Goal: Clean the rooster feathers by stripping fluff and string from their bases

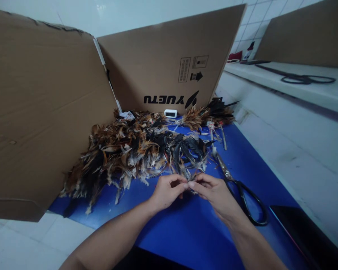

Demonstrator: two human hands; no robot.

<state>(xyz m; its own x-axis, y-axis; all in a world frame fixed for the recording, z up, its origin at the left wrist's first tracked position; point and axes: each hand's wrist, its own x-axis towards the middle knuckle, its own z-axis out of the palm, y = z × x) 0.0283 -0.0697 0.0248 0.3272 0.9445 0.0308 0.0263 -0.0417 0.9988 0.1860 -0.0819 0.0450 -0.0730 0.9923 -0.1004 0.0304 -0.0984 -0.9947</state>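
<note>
One small feather tuft (190,179) sits just below the frame's centre, between the left hand (166,190) and the right hand (215,193), both pinched nearly closed on it, thumb to finger, probably because it is so fine. A feather pile (132,150) spreads over the tabletop (177,232) at centre-left, seemingly fenced by the cardboard panel (157,63) behind; scissors (227,175) lie right of centre, just beside the right hand, perhaps for easy reach.

Room nearside, feathers (129,150) ahead, scissors (228,174) right

Tiled wall (252,24), pale tiled floor (25,242).
</note>
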